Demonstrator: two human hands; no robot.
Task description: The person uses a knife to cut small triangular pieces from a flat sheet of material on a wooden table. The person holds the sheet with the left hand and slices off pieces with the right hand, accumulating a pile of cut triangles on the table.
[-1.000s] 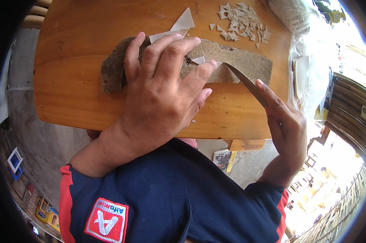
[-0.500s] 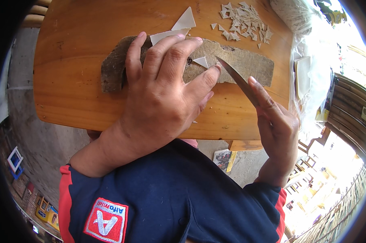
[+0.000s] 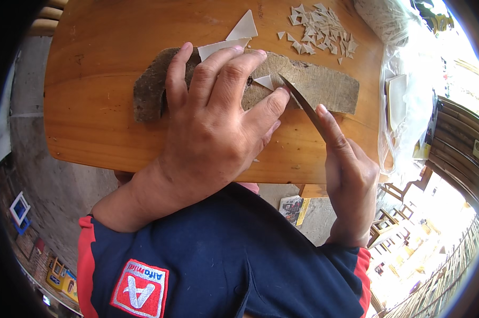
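Since the earlier frame, the knife [image 3: 302,102] has shifted left along the board, its tip now at the left thumb, where before it lay further right. Right hand [image 3: 350,180] is closed around the knife's handle, index finger stretched along the blade's back; the handle itself is hidden in the fist. Left hand [image 3: 213,127] presses flat, fingers spread, on a pale sheet [image 3: 221,47] over a rough brown slab [image 3: 319,85]; it grips nothing, only bears down. A small pale triangle [image 3: 264,81] lies on the slab just beside the blade tip and thumb. Slab rests on an orange-brown wooden table [image 3: 96,90]. Another larger pale triangle [image 3: 244,26] sits beyond the fingertips. Cut pale chips [image 3: 319,26] lie heaped at the far right of the table, with a clear plastic bag [image 3: 409,90] at the right edge.
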